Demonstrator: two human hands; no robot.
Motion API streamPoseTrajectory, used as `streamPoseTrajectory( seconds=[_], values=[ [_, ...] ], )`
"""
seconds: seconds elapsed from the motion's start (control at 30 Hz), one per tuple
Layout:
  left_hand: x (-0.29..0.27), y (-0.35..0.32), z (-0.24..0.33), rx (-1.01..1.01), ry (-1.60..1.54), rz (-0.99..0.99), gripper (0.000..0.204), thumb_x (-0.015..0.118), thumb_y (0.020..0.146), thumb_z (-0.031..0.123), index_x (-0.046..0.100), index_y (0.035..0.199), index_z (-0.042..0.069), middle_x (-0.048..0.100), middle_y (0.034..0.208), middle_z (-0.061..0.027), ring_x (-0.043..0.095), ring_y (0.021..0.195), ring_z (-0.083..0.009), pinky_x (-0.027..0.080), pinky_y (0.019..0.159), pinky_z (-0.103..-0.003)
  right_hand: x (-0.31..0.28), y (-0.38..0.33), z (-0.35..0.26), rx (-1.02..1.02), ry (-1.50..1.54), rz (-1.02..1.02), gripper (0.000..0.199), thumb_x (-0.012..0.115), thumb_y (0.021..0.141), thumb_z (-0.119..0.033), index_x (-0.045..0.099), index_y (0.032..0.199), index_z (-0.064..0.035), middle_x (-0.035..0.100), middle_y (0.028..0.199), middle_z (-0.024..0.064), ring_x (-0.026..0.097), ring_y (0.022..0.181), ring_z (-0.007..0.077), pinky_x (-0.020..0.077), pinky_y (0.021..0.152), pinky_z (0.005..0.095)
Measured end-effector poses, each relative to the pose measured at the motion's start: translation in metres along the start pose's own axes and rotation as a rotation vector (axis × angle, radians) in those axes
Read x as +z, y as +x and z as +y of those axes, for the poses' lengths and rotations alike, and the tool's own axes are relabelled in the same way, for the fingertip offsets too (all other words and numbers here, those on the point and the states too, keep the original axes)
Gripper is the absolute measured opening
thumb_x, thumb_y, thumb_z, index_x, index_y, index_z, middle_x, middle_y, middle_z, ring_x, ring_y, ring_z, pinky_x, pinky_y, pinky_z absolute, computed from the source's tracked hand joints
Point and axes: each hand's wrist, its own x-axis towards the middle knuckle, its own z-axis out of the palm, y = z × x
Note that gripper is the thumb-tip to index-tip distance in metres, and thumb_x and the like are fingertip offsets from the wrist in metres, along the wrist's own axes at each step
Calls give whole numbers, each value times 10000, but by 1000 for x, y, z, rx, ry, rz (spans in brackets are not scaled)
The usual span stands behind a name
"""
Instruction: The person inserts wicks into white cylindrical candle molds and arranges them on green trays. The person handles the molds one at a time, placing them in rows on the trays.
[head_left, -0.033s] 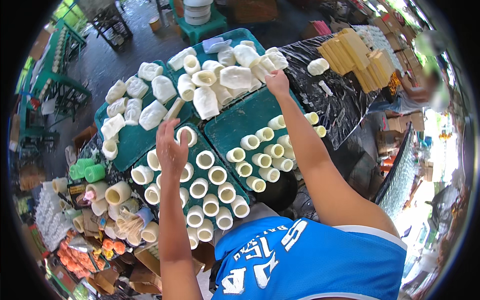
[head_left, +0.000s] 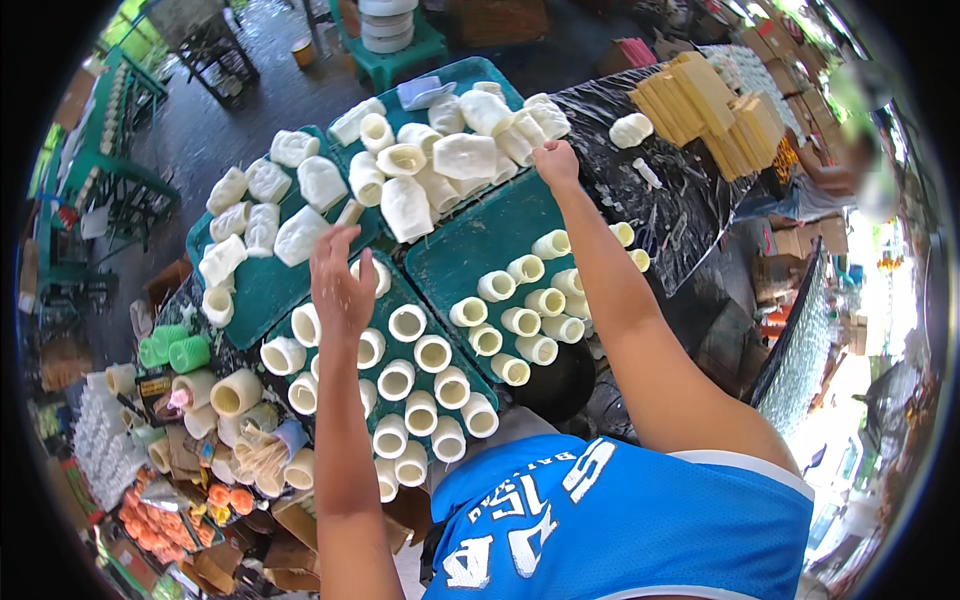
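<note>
My left hand hovers over the near left tray, its thumb apart from its loosely bent fingers. Beyond its fingertips shows a narrow pale piece; whether they touch cannot be told. My right hand is closed at the right end of the far tray, beside a lumpy white hollow piece; what its fingers grip is hidden. Several such pieces lie piled on that tray and on the far left tray. Cream thick-walled tubes stand upright on the near left tray.
Slimmer tubes stand on the near right tray. Stacked yellow slabs lie on black plastic sheeting at right. A person sits beyond. Larger tubes and green ribbed pieces crowd the left.
My left hand has shifted slightly away from me, toward the narrow pale piece. My right hand stays at the far tray. The whole view has moved a little.
</note>
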Motion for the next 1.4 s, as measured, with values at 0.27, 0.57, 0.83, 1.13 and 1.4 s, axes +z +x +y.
streamPoseTrajectory(
  seconds=[0.27, 0.57, 0.83, 1.13, 1.4],
  values=[
    [109, 130, -35, 182, 264, -246, 389, 688, 926, 46, 790, 1289, 143, 615, 1512, -189, 601, 1375, -412, 543, 1094, -500, -5, 49, -14, 984, 1251, -258, 658, 690, 1009, -213, 393, 1579, -74, 500, 1459, 262, 589, 1297, 392, 546, 1131, 560],
    [110, 164, -47, 191, 212, -231, 176, 691, 1013, 190, 813, 1065, 74, 807, 1149, -93, 774, 1036, -336, 605, 908, -476, -25, 75, -34, 1010, 1040, -347, 566, 459, 1065, -587, 704, 1368, -176, 663, 1394, 147, 621, 1297, 355, 422, 1142, 593],
    [26, 115, 39, 37, -79, 59, 376, 713, 1079, 330, 739, 942, -19, 666, 887, -174, 653, 723, -304, 503, 669, -461, -21, 98, -13, 945, 1099, -308, 614, 636, 1008, -652, 611, 1405, -184, 512, 1395, 154, 536, 1280, 340, 423, 1089, 561],
    [85, -28, 80, 50, 132, -216, 279, 824, 952, 336, 768, 815, 100, 661, 827, -65, 705, 799, -297, 558, 681, -445, 6, 121, -12, 921, 1179, -215, 384, 679, 1050, -489, 691, 1322, -219, 708, 1237, -2, 621, 1208, 230, 418, 1043, 519],
    [121, -40, 70, 66, 235, -274, 250, 815, 950, 355, 785, 869, 121, 659, 812, -65, 719, 775, -284, 550, 637, -433, -48, 151, 24, 274, 1057, -77, 279, 822, 1002, -320, 749, 1154, -98, 738, 998, 45, 682, 826, 185, 536, 695, 340]
  ],
)
